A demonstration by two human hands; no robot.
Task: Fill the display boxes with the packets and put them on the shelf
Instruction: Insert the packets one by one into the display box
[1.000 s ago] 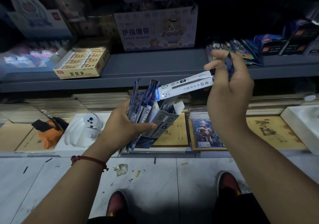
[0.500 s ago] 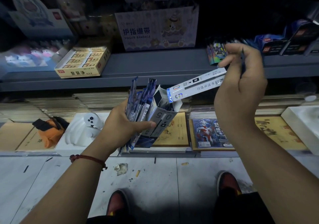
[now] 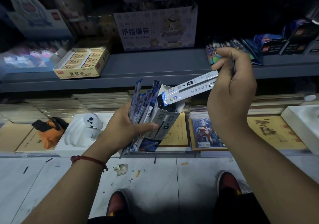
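Observation:
My left hand [image 3: 127,126] grips a small grey display box [image 3: 164,123] marked 0.5, open at its top, together with a fan of several blue-and-white packets [image 3: 140,102] pressed against the box's left side. My right hand [image 3: 231,92] holds a long white refill packet [image 3: 189,89] by its upper end, along with a thin dark packet [image 3: 233,64] seen edge-on. The white packet slants down to the left, its lower tip at the box's open mouth. The grey shelf [image 3: 155,66] runs behind both hands.
On the shelf stand a yellow eraser box [image 3: 82,62], a finger-bandage carton [image 3: 155,30] and loose colourful packets [image 3: 229,51] with dark boxes [image 3: 283,44] at the right. Below lie notebooks, a white figure [image 3: 86,128], an orange pouch [image 3: 48,134]. My shoes are on the tiled floor.
My right hand first drew the white packet up and to the right, out of the box, then brought it back down so its tip is at the box's mouth. My left hand stayed put.

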